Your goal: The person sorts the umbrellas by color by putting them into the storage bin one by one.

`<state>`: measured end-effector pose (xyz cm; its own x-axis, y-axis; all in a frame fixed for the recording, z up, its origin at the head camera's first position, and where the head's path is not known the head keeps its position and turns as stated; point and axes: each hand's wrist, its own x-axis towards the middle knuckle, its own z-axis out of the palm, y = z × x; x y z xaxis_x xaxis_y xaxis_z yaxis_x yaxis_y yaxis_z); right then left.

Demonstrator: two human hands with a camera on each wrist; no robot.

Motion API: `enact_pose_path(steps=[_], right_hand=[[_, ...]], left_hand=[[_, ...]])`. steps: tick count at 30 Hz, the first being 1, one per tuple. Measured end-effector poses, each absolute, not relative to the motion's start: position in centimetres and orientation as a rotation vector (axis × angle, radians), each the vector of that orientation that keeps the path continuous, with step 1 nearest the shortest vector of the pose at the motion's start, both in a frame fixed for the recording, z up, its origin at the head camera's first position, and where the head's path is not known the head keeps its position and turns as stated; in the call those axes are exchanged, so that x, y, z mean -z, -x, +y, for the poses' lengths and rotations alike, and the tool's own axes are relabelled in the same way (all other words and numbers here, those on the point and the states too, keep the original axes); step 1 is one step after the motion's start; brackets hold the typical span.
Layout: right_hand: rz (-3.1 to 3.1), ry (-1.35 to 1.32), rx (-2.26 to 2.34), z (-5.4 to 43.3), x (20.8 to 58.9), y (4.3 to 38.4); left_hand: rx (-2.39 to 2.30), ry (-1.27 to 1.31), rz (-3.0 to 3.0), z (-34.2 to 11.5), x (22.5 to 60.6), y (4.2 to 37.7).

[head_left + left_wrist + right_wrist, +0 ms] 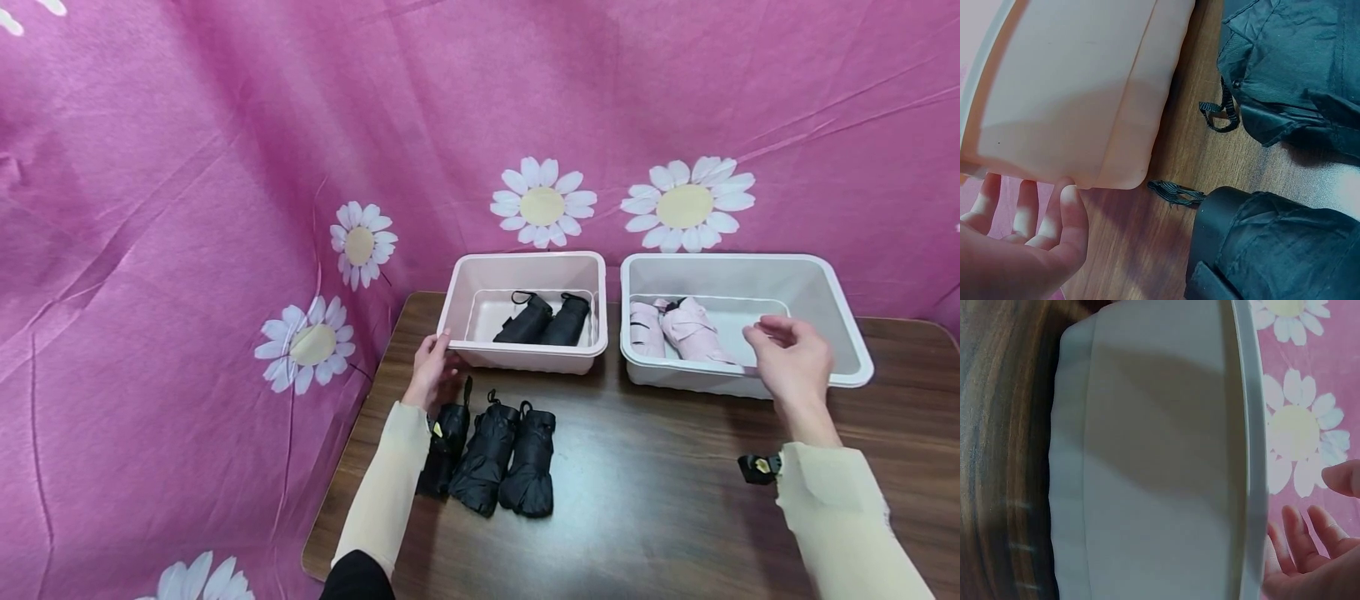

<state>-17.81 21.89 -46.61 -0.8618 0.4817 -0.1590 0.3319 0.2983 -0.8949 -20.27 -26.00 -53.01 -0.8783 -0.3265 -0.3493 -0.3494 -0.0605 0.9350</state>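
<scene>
At the near left corner of a pale pink plastic bin (525, 360), my left hand (429, 367) touches the rim and outer wall with its fingertips. Two folded black umbrellas (566, 321) lie inside that bin. Three more black folding umbrellas (486, 458) with wrist loops lie side by side on the table, close to my left forearm. My right hand (797, 367) hovers over the front rim of a white bin (697, 379), fingers loosely bent and nothing in them. Two pale pink folded umbrellas (693, 329) lie at that bin's left end.
Both bins stand side by side near the back of a brown wooden table (637, 500), with a narrow gap between them. Behind and to the left hangs a pink cloth (450, 125) printed with white daisies.
</scene>
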Motion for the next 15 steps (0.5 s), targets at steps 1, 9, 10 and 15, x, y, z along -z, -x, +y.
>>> enact_pose_path(steps=[1,9,10,15], right_hand=[[-2.403,0.763,-1.617,21.8,46.5,17.8],[-2.25,0.682,-1.688,20.4,45.0,17.3],[-2.219,0.654,-1.705,20.0,44.7,17.2],[-2.084,0.455,-1.721,17.7,43.9,16.0]], left_hand=[[-2.141,0.771,2.14,-26.0,53.0,20.3],[-2.125,0.772,2.138,-25.9,52.9,20.1],[-2.124,0.771,2.137,-25.9,52.9,20.1],[-2.129,0.764,2.146,-25.9,53.0,20.2]])
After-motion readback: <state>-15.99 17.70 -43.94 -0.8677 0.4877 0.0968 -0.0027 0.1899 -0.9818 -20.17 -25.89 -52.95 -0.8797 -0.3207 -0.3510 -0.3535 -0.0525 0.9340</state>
